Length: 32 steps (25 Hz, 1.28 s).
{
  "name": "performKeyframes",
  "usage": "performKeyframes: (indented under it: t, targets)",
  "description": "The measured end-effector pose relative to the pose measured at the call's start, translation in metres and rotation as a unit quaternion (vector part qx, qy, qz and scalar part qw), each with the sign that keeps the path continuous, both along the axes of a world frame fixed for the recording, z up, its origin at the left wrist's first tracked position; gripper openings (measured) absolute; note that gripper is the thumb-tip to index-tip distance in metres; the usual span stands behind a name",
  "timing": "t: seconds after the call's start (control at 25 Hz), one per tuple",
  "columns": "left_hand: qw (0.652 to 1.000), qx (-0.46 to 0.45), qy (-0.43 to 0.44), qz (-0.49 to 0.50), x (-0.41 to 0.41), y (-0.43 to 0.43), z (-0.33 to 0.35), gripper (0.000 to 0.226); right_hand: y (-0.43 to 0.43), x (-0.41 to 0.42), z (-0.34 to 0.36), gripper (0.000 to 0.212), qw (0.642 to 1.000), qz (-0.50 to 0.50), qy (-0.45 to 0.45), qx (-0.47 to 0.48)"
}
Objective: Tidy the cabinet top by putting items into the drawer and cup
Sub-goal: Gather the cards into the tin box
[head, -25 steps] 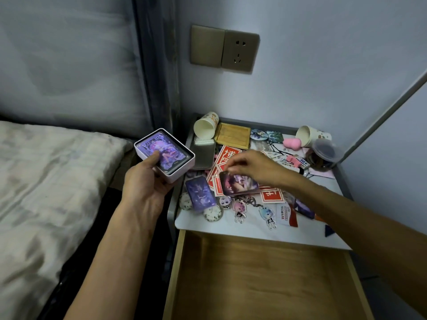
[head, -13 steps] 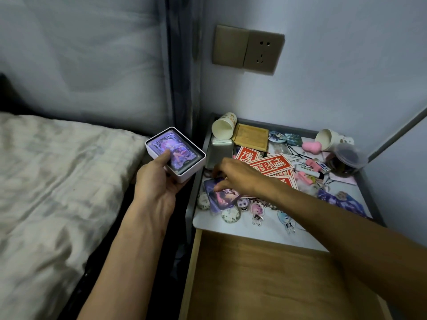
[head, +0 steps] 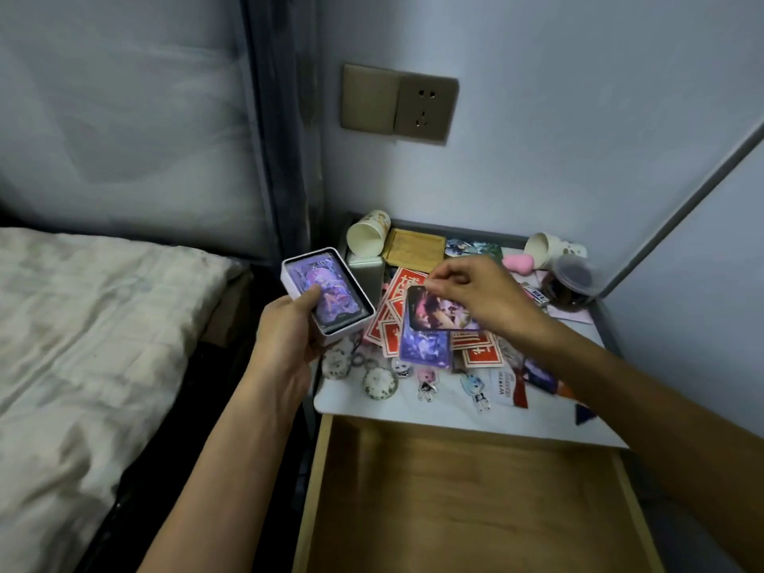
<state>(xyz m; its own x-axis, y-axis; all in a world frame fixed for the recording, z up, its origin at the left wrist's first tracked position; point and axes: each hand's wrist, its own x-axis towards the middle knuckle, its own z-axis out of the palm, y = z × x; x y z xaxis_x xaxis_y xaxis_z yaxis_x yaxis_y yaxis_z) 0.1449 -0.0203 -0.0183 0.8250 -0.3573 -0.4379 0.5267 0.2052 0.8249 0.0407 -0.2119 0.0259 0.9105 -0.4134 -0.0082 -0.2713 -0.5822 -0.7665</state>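
One card (head: 438,312) hangs from the right hand (head: 475,291) now, pinched by its top edge between thumb and forefinger, with the other fingers (head: 454,270) loosely curled beside them. A second ago that hand lay low over the heap with the card down among the clutter. Half a second ago it was pressed down near the front left corner of the tabletop (head: 413,411). Since then it has come up, and the card is clear of everything, tilted over the red cards (head: 407,285) in the middle. A purple card (head: 426,349) lies flat just below it, overlapping the red ones.

The left hand (head: 289,324) grips a white box (head: 288,279) just off the left edge of the tabletop, its thumb laid on the stack of cards (head: 330,291) inside. Its other fingers are hidden under the box. It has barely moved.

I take the lift to mean this card is bound for the box, which sits close by with its top open. The purple one would likely follow. The rest of the job looks scarcely begun. The drawer (head: 454,490) stands pulled out below the front edge. A cup (head: 368,237) lies on its side at the back left corner, and a second cup (head: 545,248) lies on its side toward the back right. Keychains (head: 426,378) are strung along the front edge. The card is thin and held by one edge only, so it could swing or slip on the way across.
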Motion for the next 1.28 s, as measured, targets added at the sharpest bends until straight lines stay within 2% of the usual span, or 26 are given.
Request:
performKeyframes:
  t: [0.12, 0.2, 0.4, 0.48, 0.56, 0.68, 0.8, 0.88, 0.96, 1.08, 1.28]
  targets:
    - [0.987, 0.06, 0.003, -0.15, -0.036, -0.023, -0.001, 0.02, -0.013, -0.043, 0.001, 0.009, 0.996, -0.072, -0.053, 0.027]
    - [0.971, 0.065, 0.016, -0.231, -0.058, -0.033, -0.004, 0.025, -0.019, -0.06, -0.009, 0.008, 0.993, -0.1, -0.058, 0.016]
    - [0.946, 0.059, -0.008, -0.319, -0.099, -0.056, -0.018, 0.025, -0.024, -0.093, -0.041, 0.007, 0.988, -0.132, -0.072, -0.021]
    - [0.945, 0.076, -0.019, -0.316, -0.107, -0.066, -0.024, 0.024, -0.025, -0.1, -0.052, 0.009, 0.984, -0.144, -0.095, -0.042]
    - [0.952, 0.078, -0.03, -0.295, -0.112, -0.073, -0.026, 0.022, -0.028, -0.106, -0.061, 0.012, 0.978, -0.171, -0.117, -0.021]
    - [0.962, 0.074, -0.036, -0.259, -0.116, -0.08, -0.03, 0.018, -0.03, -0.115, -0.075, 0.016, 0.974, -0.195, -0.093, 0.064]
    - [0.971, 0.08, -0.039, -0.221, -0.114, -0.081, -0.035, 0.017, -0.027, -0.118, -0.081, 0.025, 0.958, -0.171, -0.031, 0.227]
    - [0.976, 0.078, -0.046, -0.2, -0.111, -0.08, -0.037, 0.019, -0.027, -0.118, -0.079, 0.029, 0.952, -0.148, -0.001, 0.267]
    - [0.975, 0.082, -0.053, -0.199, -0.11, -0.078, -0.038, 0.019, -0.027, -0.117, -0.077, 0.028, 0.944, -0.158, -0.006, 0.289]
    - [0.969, 0.091, -0.053, -0.225, -0.114, -0.075, -0.039, 0.019, -0.023, -0.115, -0.074, 0.028, 0.911, -0.184, -0.052, 0.366]
    - [0.965, 0.09, -0.065, -0.236, -0.116, -0.075, -0.04, 0.016, -0.021, -0.109, -0.069, 0.033, 0.913, -0.204, -0.062, 0.348]
